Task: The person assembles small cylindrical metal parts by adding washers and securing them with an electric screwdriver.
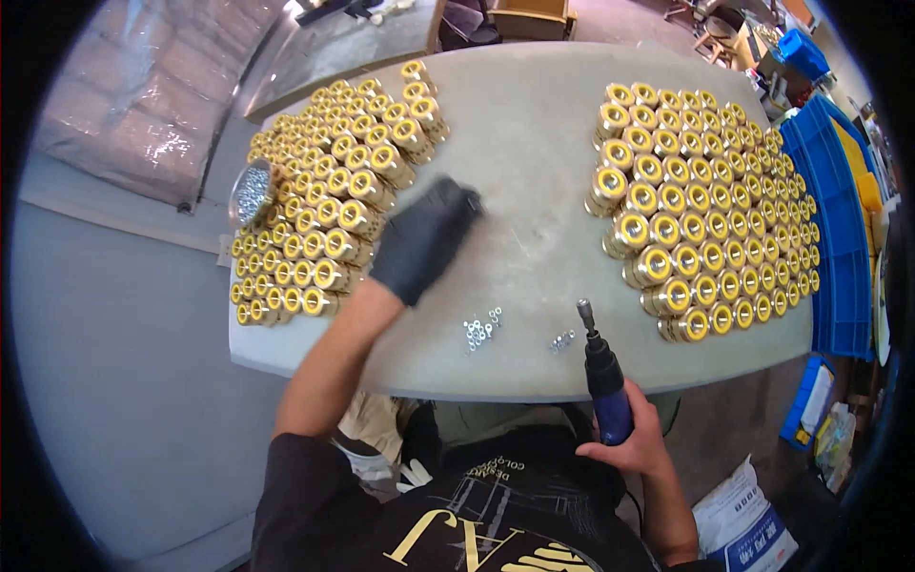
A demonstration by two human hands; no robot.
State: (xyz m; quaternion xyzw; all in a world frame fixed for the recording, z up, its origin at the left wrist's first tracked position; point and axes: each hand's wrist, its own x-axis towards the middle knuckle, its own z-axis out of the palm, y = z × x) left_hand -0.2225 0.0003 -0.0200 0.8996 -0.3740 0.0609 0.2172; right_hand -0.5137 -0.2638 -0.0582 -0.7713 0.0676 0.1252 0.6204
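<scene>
Grey tabletop [534,114]: yellow-ringed cylinders [701,197] massed nr L + R edges. Hands apart: blurred L hand [426,238] beside L cylinders, can't tell grip; driver [602,367] clamped in R hand [640,440], front edge, nr small nuts [475,334]. Step prob. L reach; next needs steady driver.

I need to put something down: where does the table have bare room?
The table has its widest bare patch between the left cylinders and right cylinders, beyond the larger parts pile and smaller pile; the gloved left hand covers its left side. A narrower strip borders the right cylinders' near side. Both cylinder areas are crowded.
</scene>
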